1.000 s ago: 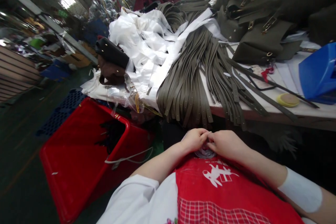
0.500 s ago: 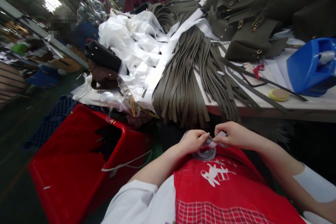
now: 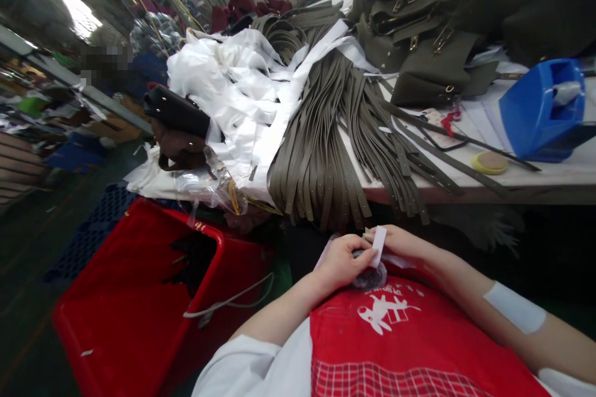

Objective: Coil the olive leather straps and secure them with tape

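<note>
Both my hands meet in front of my apron, below the table's front edge. My left hand [image 3: 342,259] is closed, its thumb and fingers pinching the lower end of a short white strip [image 3: 379,246]. Right beside it, my right hand [image 3: 399,242] is closed with its fingertips behind the strip; what they grip is partly hidden. Under my left fingers, against the apron, rests a round grey roll [image 3: 370,276] that looks wrapped in clear plastic. A bundle of olive-green straps [image 3: 321,167] with small holes hangs over the table edge just beyond my hands.
White wrapping sheets [image 3: 233,80] cover the table's left part. Olive-green bags [image 3: 428,68] are piled at back right, near a blue tape dispenser [image 3: 535,111] and a yellow round tin [image 3: 488,162]. A red bin [image 3: 125,298] stands at lower left.
The white strip now stands up between my fingers, where the hands held whitish material low before. My right hand has moved left, closer to the left hand. The view has shifted slightly.
</note>
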`<state>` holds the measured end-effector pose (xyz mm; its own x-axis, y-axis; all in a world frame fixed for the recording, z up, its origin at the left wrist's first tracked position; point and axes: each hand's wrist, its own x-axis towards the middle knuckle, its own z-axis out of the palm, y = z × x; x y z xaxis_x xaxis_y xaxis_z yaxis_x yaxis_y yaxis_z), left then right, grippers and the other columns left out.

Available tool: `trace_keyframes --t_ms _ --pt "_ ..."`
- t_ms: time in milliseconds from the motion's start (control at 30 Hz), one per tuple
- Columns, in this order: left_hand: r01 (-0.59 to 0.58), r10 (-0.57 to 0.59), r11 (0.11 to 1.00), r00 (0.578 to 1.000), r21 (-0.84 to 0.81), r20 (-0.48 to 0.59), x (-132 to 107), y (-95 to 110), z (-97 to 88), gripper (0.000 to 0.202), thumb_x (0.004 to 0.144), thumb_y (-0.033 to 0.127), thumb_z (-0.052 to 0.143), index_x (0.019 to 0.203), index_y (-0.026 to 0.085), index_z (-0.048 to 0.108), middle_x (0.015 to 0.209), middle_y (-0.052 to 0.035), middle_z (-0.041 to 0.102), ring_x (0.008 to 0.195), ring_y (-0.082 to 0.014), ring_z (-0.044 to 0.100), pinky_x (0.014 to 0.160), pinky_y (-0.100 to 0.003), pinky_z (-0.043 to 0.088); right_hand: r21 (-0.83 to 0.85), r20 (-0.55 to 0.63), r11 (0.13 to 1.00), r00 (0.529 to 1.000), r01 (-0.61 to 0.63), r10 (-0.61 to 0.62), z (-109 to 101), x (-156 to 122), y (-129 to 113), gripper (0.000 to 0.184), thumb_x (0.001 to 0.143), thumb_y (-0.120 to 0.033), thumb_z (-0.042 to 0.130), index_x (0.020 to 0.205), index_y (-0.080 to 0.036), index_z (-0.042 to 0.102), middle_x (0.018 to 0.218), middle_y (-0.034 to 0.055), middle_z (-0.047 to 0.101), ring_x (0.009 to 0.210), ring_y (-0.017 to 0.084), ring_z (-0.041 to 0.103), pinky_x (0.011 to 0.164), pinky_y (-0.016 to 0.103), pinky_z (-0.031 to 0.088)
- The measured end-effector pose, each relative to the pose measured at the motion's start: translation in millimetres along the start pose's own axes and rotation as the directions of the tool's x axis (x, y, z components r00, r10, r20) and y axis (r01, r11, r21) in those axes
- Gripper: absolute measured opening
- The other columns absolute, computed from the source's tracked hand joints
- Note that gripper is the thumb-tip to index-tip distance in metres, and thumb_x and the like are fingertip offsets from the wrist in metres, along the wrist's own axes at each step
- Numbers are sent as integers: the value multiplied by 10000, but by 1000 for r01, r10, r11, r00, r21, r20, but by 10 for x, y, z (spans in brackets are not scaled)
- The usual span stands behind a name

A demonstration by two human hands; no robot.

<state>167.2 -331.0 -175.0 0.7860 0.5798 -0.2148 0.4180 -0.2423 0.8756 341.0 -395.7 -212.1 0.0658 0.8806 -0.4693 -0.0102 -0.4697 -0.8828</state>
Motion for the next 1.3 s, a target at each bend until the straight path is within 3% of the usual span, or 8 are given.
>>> trace_keyframes --t_ms 133,300,433,533,633,767,1000,1300 --pt "55 -54 999 992 4 -113 -3 -87 -8 177 835 300 666 755 165 746 901 -51 675 869 -171 631 827 -272 495 -4 -78 996 993 92 -92 103 -31 10 445 679 -616 692 620 -183 608 605 11 646 589 168 568 570 276 437" --pt "277 -283 933 959 -229 5 -35 -163 13 252 846 367 624 788 133 699 671 -19 674 596 -138 607 574 -237 470 -68 -131 988 980 142 -150 89 -93 -45 317 772 -464 663 678 -163 697 664 27 692 646 187 593 591 274 424" --pt "289 -312 929 948 -231 -67 -27 -144 59 247 800 370 671 766 129 709 650 -25 692 553 -126 597 529 -213 442 -59 -46 987 987 153 -156 3 -131 -102 354 805 -489 628 724 -157 718 687 42 722 639 195 628 586 279 461" --pt "324 -348 920 934 -221 -83 8 -64 75 197 777 332 685 746 138 689 640 -15 679 543 -123 590 525 -214 437 -26 69 988 986 154 -152 -90 -196 -150 396 812 -526 607 816 -155 743 778 65 762 723 223 687 669 310 524" --pt "286 -320 929 940 -237 -119 26 62 65 146 748 270 705 724 161 612 664 6 654 590 -119 591 556 -210 439 -28 78 987 984 160 -158 -145 -258 -194 370 771 -504 693 879 -158 765 845 71 779 819 247 707 761 333 538" --pt "172 -204 969 962 -178 -182 1 179 39 214 702 205 730 759 192 524 714 30 626 672 -122 592 617 -213 440 -61 -1 992 994 106 -107 -146 -259 -212 346 664 -473 812 768 -147 766 764 66 777 740 244 699 722 330 532" --pt "148 -170 979 971 -139 -170 -42 154 41 237 713 214 726 789 205 502 754 28 631 706 -135 597 650 -233 449 -32 24 998 999 50 -49 -126 -204 -192 354 615 -459 842 749 -146 748 724 55 774 655 204 686 633 293 518" --pt "122 -135 989 975 -82 -178 -96 181 48 206 748 284 715 816 194 542 789 7 651 723 -144 616 657 -243 464 -65 46 993 995 94 -91 -98 -167 -111 380 637 -520 805 722 -158 723 693 54 760 629 200 686 624 308 543"
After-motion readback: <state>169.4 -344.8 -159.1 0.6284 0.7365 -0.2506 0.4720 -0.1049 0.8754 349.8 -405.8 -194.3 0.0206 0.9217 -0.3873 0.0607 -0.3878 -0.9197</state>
